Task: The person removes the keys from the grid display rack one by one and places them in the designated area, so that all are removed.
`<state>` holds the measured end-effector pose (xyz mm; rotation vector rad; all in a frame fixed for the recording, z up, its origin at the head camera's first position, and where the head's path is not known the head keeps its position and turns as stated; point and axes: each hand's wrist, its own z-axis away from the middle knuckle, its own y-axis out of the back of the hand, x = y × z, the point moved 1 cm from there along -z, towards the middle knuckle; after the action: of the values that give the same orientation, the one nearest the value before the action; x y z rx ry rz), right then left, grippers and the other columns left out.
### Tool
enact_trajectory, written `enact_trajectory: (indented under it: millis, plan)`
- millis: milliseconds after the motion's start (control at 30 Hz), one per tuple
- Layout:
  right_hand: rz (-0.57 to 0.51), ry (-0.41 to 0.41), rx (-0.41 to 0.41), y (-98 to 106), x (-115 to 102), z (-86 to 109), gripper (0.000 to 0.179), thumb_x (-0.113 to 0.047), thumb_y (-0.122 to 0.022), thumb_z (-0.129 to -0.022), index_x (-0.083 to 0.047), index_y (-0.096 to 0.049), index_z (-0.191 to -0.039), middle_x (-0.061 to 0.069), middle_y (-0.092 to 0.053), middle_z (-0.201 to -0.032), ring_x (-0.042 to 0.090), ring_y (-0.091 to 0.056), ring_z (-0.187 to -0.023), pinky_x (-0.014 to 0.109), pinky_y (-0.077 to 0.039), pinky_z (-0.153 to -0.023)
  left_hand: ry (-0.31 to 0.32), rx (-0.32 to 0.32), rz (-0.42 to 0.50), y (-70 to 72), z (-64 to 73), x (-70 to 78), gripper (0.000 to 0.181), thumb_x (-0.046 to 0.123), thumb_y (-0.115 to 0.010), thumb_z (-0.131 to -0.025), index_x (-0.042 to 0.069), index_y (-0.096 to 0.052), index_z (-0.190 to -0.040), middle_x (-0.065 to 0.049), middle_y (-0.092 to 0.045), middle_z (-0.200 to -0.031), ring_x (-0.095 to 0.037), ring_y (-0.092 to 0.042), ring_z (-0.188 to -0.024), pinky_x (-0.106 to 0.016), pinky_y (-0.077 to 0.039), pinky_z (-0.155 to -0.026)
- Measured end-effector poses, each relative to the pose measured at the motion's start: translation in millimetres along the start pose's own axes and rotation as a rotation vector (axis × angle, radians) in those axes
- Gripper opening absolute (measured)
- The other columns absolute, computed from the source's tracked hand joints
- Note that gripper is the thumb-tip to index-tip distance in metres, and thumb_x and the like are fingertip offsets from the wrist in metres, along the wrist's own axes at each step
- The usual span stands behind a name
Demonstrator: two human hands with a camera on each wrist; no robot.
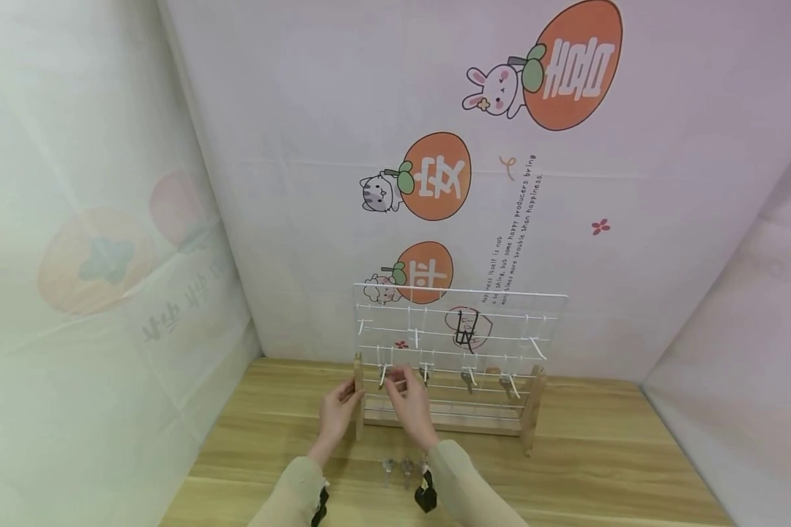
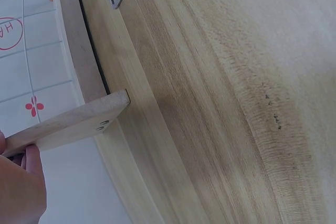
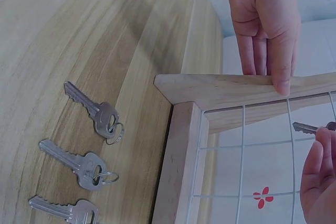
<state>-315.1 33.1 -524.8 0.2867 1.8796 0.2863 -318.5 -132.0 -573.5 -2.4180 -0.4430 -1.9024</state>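
- The left hand [image 1: 338,411] has its thumb and fingers closed about the left post [image 2: 73,121] of the wire rack [image 1: 444,423]. Judged purpose: to steady the frame while the hooks are worked.
- The right hand [image 1: 409,402] has its fingertips drawn together on 1 held key [image 3: 305,127], beside the left-end hook [image 1: 384,375]. The pinch appears to leave the blade free. Whether its ring is over the hook cannot be told.
- The hung keys number 3, on the lower row at right of the right hand: the left key [image 1: 425,375], the middle key [image 1: 467,379] and the right key [image 1: 506,382]. Judged: 1 per hook, so that they hang apart.
- The loose keys [image 3: 84,169] number 3, lying flat in a row on the table [image 1: 600,432], near side of the rack, apart from each other. Judged: laid there for short reach.
- Edges: the left cloth [image 1: 105,380] rises at the table's left edge, with room between it and the left hand. The back cloth [image 1: 316,219] stands beyond the rack. The near table edge is out of view.
- Clearance: the right hand works from the near side; adjoining hooks are the likely snag.
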Motion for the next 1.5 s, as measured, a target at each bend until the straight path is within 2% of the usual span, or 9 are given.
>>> enact_trajectory:
  millis: [133,367,400,533,833,1000,1233,1400,1500]
  plan:
    - [-0.006,0.005,0.008,-1,-2,-0.9,0.013,-0.014,-0.064,-0.096,-0.010,-0.062,-0.109,0.008,-0.068,-0.100,0.006,-0.059,-0.078,0.015,-0.054,-0.067,-0.001,0.003,0.010,-0.1,0.5,1.9,0.037,0.001,-0.067,-0.091,-0.013,-0.059,-0.124,-0.034,-0.063,-0.123,-0.045,-0.066,-0.113,-0.036,-0.060,-0.093]
    - [-0.010,0.012,0.018,-3,-3,-3.9,0.008,-0.012,-0.064,-0.095,-0.009,-0.063,-0.102,0.009,-0.067,-0.099,0.006,-0.059,-0.078,0.014,-0.053,-0.067,-0.004,-0.017,0.012,6.2,13.2,43.9,0.035,-0.004,-0.064,-0.091,-0.019,-0.057,-0.122,-0.038,-0.061,-0.122,-0.050,-0.063,-0.113,-0.041,-0.059,-0.093]
    - [-0.004,0.016,0.025,-3,-4,-4.6,0.007,-0.012,-0.065,-0.095,-0.009,-0.063,-0.101,0.008,-0.067,-0.099,0.006,-0.058,-0.077,0.014,-0.053,-0.067,-0.007,-0.018,0.012,6.5,14.3,45.6,0.035,-0.004,-0.065,-0.092,-0.019,-0.057,-0.122,-0.039,-0.061,-0.121,-0.050,-0.063,-0.113,-0.040,-0.059,-0.093]
    - [0.026,0.032,0.058,-4,-5,-6.3,0.006,-0.013,-0.065,-0.094,-0.007,-0.064,-0.095,0.009,-0.067,-0.096,0.007,-0.059,-0.076,0.014,-0.053,-0.066,-0.004,-0.020,0.011,5.4,14.0,43.4,0.035,-0.003,-0.065,-0.092,-0.019,-0.057,-0.122,-0.039,-0.061,-0.121,-0.050,-0.064,-0.112,-0.041,-0.059,-0.093]
    - [0.046,0.048,0.055,-3,-7,-2.7,0.009,-0.014,-0.064,-0.095,-0.006,-0.063,-0.092,0.010,-0.064,-0.101,0.011,-0.060,-0.081,0.015,-0.053,-0.067,-0.007,0.009,0.006,-1.0,3.0,6.1,0.037,0.000,-0.067,-0.091,-0.016,-0.058,-0.123,-0.036,-0.063,-0.121,-0.046,-0.066,-0.112,-0.036,-0.060,-0.092]
    - [0.038,0.041,0.039,-2,-8,-1.7,0.008,-0.015,-0.064,-0.095,-0.007,-0.064,-0.092,0.010,-0.064,-0.104,0.011,-0.060,-0.082,0.014,-0.054,-0.068,-0.013,0.015,0.018,-0.6,0.3,1.2,0.038,0.001,-0.069,-0.089,-0.015,-0.059,-0.122,-0.036,-0.063,-0.120,-0.046,-0.066,-0.111,-0.034,-0.061,-0.091]
    - [0.035,0.056,0.027,0,-8,-0.6,0.004,-0.011,-0.065,-0.093,-0.007,-0.065,-0.092,0.010,-0.069,-0.098,0.010,-0.062,-0.079,0.014,-0.054,-0.067,0.009,0.016,0.007,-1.0,2.1,5.6,0.039,0.002,-0.068,-0.091,-0.014,-0.058,-0.124,-0.035,-0.062,-0.123,-0.045,-0.065,-0.113,-0.036,-0.060,-0.093]
    - [0.023,0.074,0.018,0,-9,1.0,0.005,-0.009,-0.065,-0.093,-0.005,-0.065,-0.095,0.009,-0.070,-0.093,0.009,-0.061,-0.076,0.014,-0.054,-0.064,-0.007,-0.003,0.012,1.6,8.7,25.0,0.036,-0.005,-0.065,-0.091,-0.019,-0.056,-0.123,-0.039,-0.060,-0.122,-0.050,-0.063,-0.113,-0.042,-0.058,-0.094]
    - [0.023,0.069,0.006,0,-9,2.2,0.005,-0.008,-0.065,-0.093,-0.007,-0.064,-0.098,0.008,-0.069,-0.093,0.007,-0.059,-0.076,0.014,-0.053,-0.065,-0.013,-0.020,0.015,4.2,13.3,36.8,0.036,-0.005,-0.065,-0.091,-0.019,-0.056,-0.122,-0.039,-0.060,-0.122,-0.051,-0.063,-0.113,-0.042,-0.058,-0.094]
